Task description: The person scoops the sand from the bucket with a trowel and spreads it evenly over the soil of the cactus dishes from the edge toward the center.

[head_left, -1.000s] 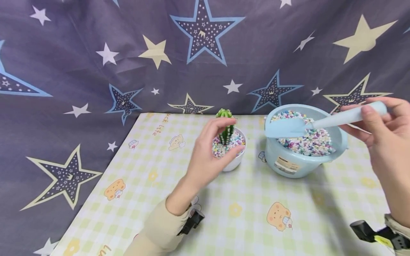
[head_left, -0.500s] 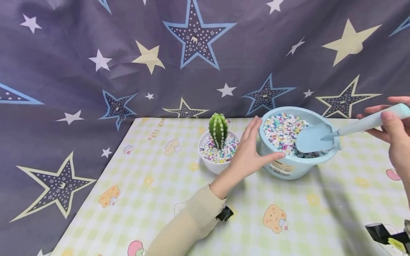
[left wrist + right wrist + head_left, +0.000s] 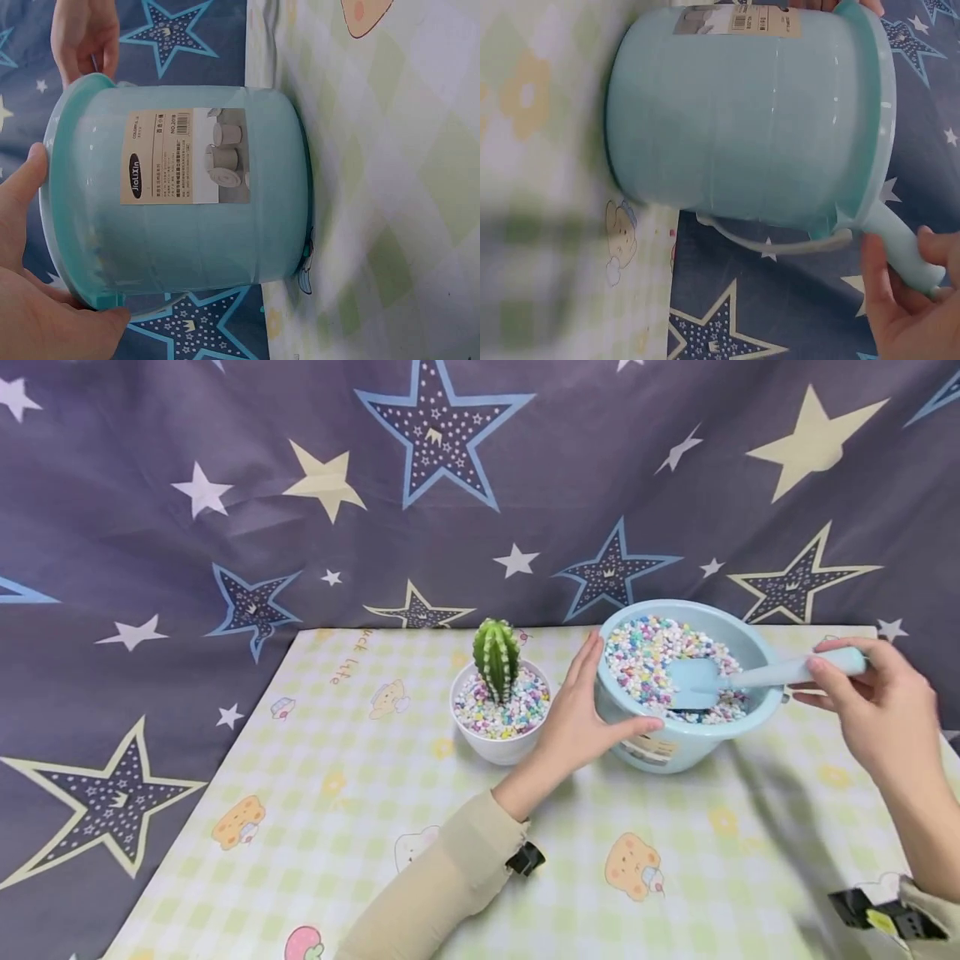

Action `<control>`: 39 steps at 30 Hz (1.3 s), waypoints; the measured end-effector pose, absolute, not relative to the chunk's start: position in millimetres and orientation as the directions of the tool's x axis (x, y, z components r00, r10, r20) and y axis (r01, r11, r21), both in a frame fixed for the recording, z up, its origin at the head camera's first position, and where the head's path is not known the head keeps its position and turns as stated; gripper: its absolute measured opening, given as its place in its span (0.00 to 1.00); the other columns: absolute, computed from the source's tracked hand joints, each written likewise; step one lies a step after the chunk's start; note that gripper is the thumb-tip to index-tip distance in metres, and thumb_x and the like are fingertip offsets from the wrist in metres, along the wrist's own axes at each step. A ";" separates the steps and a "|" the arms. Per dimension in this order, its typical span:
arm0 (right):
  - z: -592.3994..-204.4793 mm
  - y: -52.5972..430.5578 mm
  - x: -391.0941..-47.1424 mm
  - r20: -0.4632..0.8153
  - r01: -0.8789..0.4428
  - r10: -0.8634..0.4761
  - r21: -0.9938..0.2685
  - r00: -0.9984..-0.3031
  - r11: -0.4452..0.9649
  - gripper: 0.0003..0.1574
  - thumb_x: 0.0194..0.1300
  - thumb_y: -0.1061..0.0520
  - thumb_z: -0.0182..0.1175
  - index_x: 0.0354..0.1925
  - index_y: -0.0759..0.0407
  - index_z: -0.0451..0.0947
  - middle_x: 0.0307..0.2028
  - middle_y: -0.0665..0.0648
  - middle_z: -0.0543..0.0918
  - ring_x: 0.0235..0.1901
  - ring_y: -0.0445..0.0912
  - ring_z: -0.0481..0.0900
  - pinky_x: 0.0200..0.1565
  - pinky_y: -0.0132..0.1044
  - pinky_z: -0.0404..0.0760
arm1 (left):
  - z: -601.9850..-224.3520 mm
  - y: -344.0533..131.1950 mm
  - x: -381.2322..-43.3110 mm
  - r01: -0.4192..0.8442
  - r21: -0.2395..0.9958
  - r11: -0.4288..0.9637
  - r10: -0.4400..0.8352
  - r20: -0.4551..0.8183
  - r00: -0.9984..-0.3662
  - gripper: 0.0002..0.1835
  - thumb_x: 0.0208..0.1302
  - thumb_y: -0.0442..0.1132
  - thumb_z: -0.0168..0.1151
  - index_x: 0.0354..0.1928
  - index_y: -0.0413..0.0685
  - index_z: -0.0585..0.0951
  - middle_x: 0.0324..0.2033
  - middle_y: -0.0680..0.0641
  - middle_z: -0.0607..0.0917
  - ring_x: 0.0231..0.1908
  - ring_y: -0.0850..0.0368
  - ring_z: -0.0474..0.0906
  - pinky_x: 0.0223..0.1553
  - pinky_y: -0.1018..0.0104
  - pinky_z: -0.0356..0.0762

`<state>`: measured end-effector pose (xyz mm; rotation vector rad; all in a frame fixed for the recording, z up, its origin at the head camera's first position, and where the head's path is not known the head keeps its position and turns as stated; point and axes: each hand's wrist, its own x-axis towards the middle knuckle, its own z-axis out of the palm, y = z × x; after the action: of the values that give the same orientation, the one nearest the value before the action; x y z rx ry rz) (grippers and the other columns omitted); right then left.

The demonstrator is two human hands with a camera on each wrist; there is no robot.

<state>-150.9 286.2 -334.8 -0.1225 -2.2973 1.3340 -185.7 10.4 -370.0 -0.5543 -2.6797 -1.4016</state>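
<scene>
My right hand [image 3: 888, 714] grips the handle of a light blue plastic trowel [image 3: 780, 673], whose blade lies against the coloured pebbles [image 3: 656, 656] inside a light blue bucket [image 3: 671, 735]. In the right wrist view the handle [image 3: 901, 247] slants out over the bucket's rim. My left hand [image 3: 573, 727] holds the bucket at its left side, fingers along the rim and thumb across the front. The left wrist view shows that thumb and fingertips on the rim [image 3: 56, 124]. Part of the blade is hidden among the pebbles.
Left of the bucket stands a white pot [image 3: 498, 750] of coloured pebbles with a green cactus [image 3: 496, 658] in it, close to my left wrist. A checked cloth [image 3: 360, 860] covers the table, and a star-patterned curtain [image 3: 450, 560] hangs along the back edge.
My left hand has moved right from beside the cactus pot to the bucket's rim. The right hand has lowered the trowel, and its blade is now down in the pebbles.
</scene>
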 end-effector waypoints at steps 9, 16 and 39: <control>-316.1 255.3 -140.4 0.554 -0.341 0.204 -0.720 -0.808 0.605 0.10 0.68 0.64 0.62 0.47 0.56 0.79 0.35 0.21 0.78 0.29 0.16 0.79 0.34 0.10 0.77 | -361.2 10.6 -186.6 0.349 0.774 0.528 0.302 0.214 -0.929 0.65 0.47 0.60 0.77 0.80 0.53 0.47 0.80 0.59 0.44 0.78 0.51 0.52 0.76 0.49 0.58; -323.2 270.2 -148.2 0.285 -0.296 0.211 -0.955 -0.935 -0.020 0.09 0.70 0.66 0.57 0.44 0.55 0.78 0.33 0.44 0.85 0.32 0.31 0.88 0.37 0.21 0.84 | -364.2 10.9 -189.4 0.340 0.770 0.540 0.297 0.204 -0.933 0.65 0.48 0.60 0.77 0.80 0.52 0.47 0.80 0.58 0.44 0.78 0.53 0.50 0.77 0.52 0.57; -345.7 306.1 -139.4 0.268 -0.307 0.167 -0.657 -0.949 -0.689 0.15 0.74 0.73 0.42 0.47 0.76 0.75 0.41 0.68 0.87 0.38 0.58 0.90 0.41 0.44 0.88 | -347.7 -22.0 -162.7 0.497 0.760 0.419 0.399 0.337 -0.853 0.11 0.66 0.46 0.66 0.44 0.50 0.86 0.67 0.52 0.76 0.69 0.57 0.69 0.72 0.63 0.67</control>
<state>-139.4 306.1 -345.7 0.2727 -1.0822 2.6568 -162.7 -22.0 -347.7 -0.8106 -2.5572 -1.4258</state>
